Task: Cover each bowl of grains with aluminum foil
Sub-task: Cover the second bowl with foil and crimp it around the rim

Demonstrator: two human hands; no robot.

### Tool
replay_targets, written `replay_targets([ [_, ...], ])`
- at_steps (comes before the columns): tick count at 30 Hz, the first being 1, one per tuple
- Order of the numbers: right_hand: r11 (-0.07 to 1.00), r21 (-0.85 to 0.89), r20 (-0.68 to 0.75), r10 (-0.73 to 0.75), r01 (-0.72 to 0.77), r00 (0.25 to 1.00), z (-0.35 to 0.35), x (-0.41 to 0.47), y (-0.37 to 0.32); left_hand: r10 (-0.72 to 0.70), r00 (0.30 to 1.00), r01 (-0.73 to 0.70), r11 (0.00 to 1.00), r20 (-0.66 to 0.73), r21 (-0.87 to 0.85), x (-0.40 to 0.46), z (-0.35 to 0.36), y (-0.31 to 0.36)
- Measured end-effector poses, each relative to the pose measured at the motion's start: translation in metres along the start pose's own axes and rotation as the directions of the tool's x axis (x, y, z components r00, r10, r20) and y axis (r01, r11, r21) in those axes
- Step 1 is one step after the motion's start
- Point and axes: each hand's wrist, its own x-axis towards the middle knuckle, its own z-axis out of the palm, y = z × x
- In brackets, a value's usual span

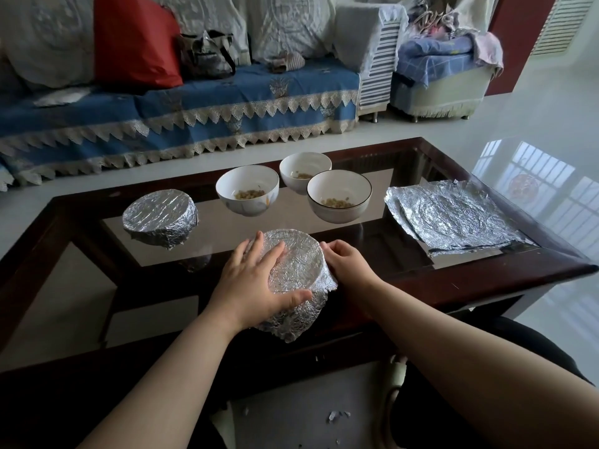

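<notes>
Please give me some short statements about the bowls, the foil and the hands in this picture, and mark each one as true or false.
1. Three bowls of grains are not yet covered. True: the left open bowl, the far open bowl and the right open bowl.
2. The finished foil-covered bowl stands right of the open bowls. False: it stands to their left.
3. Both hands touch the bowl being wrapped. True: the left hand lies over its top and the right hand presses its side.
4. The spare foil sheets lie on the sofa. False: they lie on the glass table, at the right.
</notes>
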Motion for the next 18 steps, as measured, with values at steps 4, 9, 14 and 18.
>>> replay_targets([
  [4, 0.988, 0.115, 0.054, 0.099, -0.105, 0.994, -0.0009, 0.0015, -0.0039, 0.007, 1.0, -0.007, 1.0, -0.019, -0.003, -0.0004, 0.0014, 0.0],
  [9, 0.969, 0.167, 0.075, 0.169, -0.18, 0.983, 0.0007, 0.0066, -0.006, 0.004, 1.0, -0.004, 1.0, -0.013, -0.008, -0.0003, 0.0017, 0.0],
  [14, 0.954, 0.227, 0.067, 0.185, -0.196, 0.98, 0.0047, 0.0058, -0.0053, 0.001, 1.0, -0.001, 1.0, -0.014, -0.008, -0.0003, 0.0017, 0.0009],
  [18, 0.966, 0.184, 0.0, 0.182, -0.179, 0.983, 0.0051, 0.0038, -0.002, -0.011, 0.999, 0.011, 1.0, -0.03, 0.002, -0.0008, 0.0018, 0.0017],
])
